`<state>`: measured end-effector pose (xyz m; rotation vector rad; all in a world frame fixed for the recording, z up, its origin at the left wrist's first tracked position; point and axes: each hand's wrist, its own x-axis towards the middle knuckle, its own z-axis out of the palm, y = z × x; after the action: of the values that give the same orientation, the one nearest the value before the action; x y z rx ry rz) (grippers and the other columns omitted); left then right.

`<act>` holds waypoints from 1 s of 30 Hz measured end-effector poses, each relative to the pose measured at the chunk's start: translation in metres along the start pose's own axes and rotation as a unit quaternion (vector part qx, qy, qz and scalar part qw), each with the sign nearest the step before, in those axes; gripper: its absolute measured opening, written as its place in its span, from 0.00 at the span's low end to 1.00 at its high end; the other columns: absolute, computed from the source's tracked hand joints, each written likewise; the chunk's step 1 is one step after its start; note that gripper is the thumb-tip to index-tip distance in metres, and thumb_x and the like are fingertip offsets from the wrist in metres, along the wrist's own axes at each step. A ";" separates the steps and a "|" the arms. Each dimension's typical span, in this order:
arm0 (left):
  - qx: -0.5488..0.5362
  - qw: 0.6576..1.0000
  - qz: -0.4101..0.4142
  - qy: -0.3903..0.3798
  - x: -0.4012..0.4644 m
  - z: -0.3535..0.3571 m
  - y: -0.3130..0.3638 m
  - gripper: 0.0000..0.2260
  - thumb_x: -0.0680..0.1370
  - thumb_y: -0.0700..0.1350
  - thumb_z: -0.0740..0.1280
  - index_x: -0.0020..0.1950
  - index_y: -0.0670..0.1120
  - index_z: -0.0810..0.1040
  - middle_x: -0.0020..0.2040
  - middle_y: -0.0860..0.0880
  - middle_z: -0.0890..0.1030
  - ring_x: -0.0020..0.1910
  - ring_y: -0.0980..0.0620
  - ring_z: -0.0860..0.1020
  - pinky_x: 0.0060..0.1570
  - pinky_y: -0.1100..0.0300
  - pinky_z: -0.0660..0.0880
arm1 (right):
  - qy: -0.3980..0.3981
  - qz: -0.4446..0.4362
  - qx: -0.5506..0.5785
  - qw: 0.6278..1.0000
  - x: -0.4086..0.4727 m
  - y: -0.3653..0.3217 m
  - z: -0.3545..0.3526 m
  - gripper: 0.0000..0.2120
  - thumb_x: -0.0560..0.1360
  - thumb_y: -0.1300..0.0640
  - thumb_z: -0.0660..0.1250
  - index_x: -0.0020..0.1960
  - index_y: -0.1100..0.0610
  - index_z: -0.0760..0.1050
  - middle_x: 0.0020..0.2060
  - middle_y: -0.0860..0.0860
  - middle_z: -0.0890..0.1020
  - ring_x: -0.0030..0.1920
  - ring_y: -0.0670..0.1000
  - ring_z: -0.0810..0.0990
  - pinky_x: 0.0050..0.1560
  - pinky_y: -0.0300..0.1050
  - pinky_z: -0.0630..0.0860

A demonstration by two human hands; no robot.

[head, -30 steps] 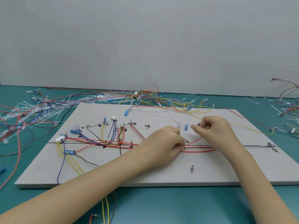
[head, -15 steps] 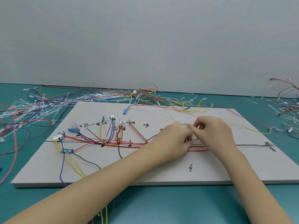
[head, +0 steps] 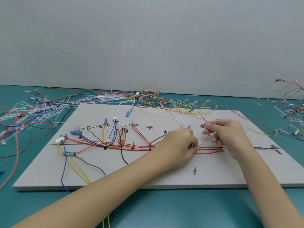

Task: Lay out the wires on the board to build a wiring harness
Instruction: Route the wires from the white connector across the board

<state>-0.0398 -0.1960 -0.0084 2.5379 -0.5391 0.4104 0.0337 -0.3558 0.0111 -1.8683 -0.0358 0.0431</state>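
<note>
On the board [head: 49, 170] the red wire [head: 207, 137] being laid curves from the left hand [head: 178, 145] up to the right hand [head: 228, 135], which sits at about two o'clock from the left. The left hand's fingers are curled and pinch the red wire down where it meets the dark line [head: 256, 147] running nine to three o'clock across the board. The right hand pinches the wire's clear-sleeved end between thumb and forefinger, beside a handwritten mark it partly hides. The free stretch's long axis therefore runs roughly seven to one o'clock between the two grips, and the right hand is the nearer to that mark, so the placing looks to fall to it. Just left of the right hand, a blue-tipped white wire [head: 190, 123] stands at twelve o'clock from the left hand. Handwritten characters dot the board by the branch ends; they are too small and blurred to read surely. No brand shows.
</note>
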 end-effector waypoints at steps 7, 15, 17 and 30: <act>0.086 0.995 0.041 -0.037 0.005 0.000 0.005 0.13 0.81 0.41 0.60 0.59 0.47 0.81 0.50 0.46 0.75 0.51 0.45 0.71 0.48 0.53 0.65 | 0.039 0.019 -0.028 0.999 0.006 0.001 -0.022 0.06 0.75 0.62 0.69 0.40 0.62 0.78 0.34 0.56 0.80 0.20 0.46 0.72 0.18 0.34 0.63; 0.077 0.995 0.031 -0.052 0.005 0.008 0.006 0.15 0.80 0.40 0.58 0.63 0.51 0.78 0.52 0.49 0.74 0.53 0.47 0.67 0.45 0.57 0.56 | 0.054 0.042 -0.113 0.991 0.013 0.006 -0.037 0.02 0.73 0.69 0.66 0.43 0.66 0.78 0.36 0.58 0.79 0.27 0.51 0.75 0.19 0.36 0.70; 0.050 0.997 0.022 -0.053 0.004 0.011 0.007 0.16 0.80 0.40 0.59 0.63 0.52 0.78 0.51 0.49 0.73 0.52 0.48 0.66 0.44 0.57 0.52 | 0.049 0.051 -0.113 0.991 0.012 0.004 -0.040 0.03 0.73 0.70 0.66 0.43 0.66 0.78 0.33 0.58 0.80 0.24 0.50 0.76 0.19 0.36 0.70; 0.077 0.994 0.027 -0.071 0.004 0.011 0.007 0.17 0.82 0.44 0.58 0.68 0.56 0.75 0.52 0.49 0.72 0.56 0.46 0.65 0.49 0.55 0.56 | 0.052 0.040 -0.205 0.976 0.009 0.005 -0.038 0.05 0.68 0.70 0.72 0.36 0.63 0.80 0.28 0.58 0.79 0.28 0.55 0.75 0.32 0.47 0.76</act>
<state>-0.0377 -0.2086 -0.0135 2.7206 -0.6527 0.3030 0.0450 -0.3936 0.0173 -2.2829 0.1113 -0.0074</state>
